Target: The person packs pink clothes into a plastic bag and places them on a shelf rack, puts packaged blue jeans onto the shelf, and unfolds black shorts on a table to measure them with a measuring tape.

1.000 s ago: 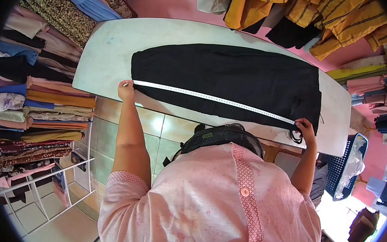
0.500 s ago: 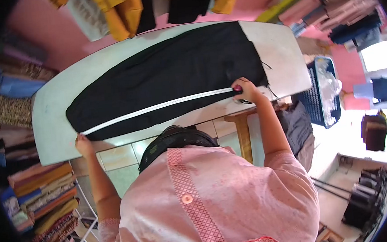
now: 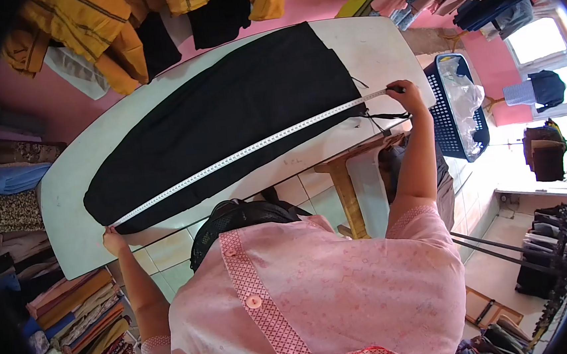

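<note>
A long black garment [image 3: 225,108] lies flat, with dark cords [image 3: 385,116] at its right end. Stretched taut across it is a white tape measure [image 3: 241,152], running past the garment's right edge over the white tabletop. My left hand [image 3: 114,241] is closed at the garment's lower left corner, pinching one end of the tape. My right hand [image 3: 410,96], beyond the garment on the right, is closed on the tape's other end, where a small dark piece shows between the fingers.
The white table [image 3: 66,214] carries the garment. A blue plastic basket [image 3: 444,124] holding clear plastic stands off its right end. Folded fabrics [image 3: 85,326] are stacked at the left. Yellow clothes [image 3: 92,25] hang behind the table. A wooden stool [image 3: 345,199] stands near its front edge.
My right hand has moved right and away from me, drawing the tape past the garment's edge. My left hand stays at the lower left corner. The view has turned and shifted.
</note>
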Demonstrator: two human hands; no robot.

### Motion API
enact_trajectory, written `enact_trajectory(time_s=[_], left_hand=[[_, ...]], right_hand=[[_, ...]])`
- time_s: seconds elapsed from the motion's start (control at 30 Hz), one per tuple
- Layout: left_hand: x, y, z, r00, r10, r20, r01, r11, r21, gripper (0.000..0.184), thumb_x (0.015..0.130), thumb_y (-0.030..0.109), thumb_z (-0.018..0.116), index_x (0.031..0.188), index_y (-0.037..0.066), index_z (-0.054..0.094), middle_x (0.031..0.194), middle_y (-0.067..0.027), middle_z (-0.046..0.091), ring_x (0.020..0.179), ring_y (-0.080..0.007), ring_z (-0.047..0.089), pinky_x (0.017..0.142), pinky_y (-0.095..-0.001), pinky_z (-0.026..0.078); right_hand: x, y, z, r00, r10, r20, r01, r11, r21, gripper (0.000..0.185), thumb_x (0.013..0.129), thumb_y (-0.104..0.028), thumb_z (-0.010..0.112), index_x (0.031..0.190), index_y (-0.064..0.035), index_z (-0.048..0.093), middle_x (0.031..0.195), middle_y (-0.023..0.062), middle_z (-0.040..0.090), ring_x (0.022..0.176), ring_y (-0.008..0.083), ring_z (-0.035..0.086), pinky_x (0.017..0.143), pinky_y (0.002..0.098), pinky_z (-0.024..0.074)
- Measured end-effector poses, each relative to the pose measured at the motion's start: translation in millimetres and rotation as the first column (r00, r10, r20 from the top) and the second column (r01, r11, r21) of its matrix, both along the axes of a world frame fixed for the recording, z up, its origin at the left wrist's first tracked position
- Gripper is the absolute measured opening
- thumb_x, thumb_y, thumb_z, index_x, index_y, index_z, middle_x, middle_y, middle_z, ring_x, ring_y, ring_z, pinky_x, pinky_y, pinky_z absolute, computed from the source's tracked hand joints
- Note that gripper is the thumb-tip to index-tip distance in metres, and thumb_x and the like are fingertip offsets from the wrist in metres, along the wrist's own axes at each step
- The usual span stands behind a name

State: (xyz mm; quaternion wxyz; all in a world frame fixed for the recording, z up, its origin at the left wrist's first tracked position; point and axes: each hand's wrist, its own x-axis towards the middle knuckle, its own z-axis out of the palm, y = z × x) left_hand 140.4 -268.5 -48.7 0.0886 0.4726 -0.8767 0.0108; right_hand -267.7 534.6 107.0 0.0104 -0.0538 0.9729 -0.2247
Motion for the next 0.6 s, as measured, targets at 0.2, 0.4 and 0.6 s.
enact_trajectory(time_s=[0.2,0.4,0.6], left_hand=[[-4,6,3,0.974,0.158,-0.163,-0.146,0.986,0.084,0.019,0.086,0.016,0.055,0.1,0.006,0.062,0.091,-0.0135,0.066,0.084,-0.0328,0.064,0.073,-0.0413,0.05],[2,-5,-6,0.976,0.15,-0.156,-0.136,0.986,0.097,0.016,0.085,0.016,0.056,0.098,0.007,0.062,0.095,-0.0107,0.066,0.086,-0.0309,0.064,0.076,-0.0388,0.05],[2,4,1,0.989,0.11,-0.102,-0.102,0.992,0.077,0.021,0.086,0.017,0.055,0.103,0.007,0.063,0.101,-0.0113,0.065,0.091,-0.0309,0.062,0.079,-0.0377,0.049]], right_hand=[[-31,-14,-54,0.989,0.072,0.126,-0.078,0.996,0.043,0.021,0.078,-0.018,0.068,0.098,-0.0157,0.068,0.084,0.0092,0.062,0.078,0.0212,0.059,0.07,0.0336,0.0492],[-34,-12,-90,0.973,0.208,0.094,-0.211,0.977,0.02,0.027,0.07,-0.008,0.073,0.095,-0.015,0.066,0.093,0.0114,0.059,0.095,0.0279,0.057,0.083,0.0354,0.0473],[-43,-9,-95,0.981,0.102,0.165,-0.085,0.991,-0.107,0.031,0.068,0.0,0.072,0.095,-0.0143,0.065,0.095,0.0098,0.057,0.079,0.0226,0.06,0.064,0.0314,0.0519]])
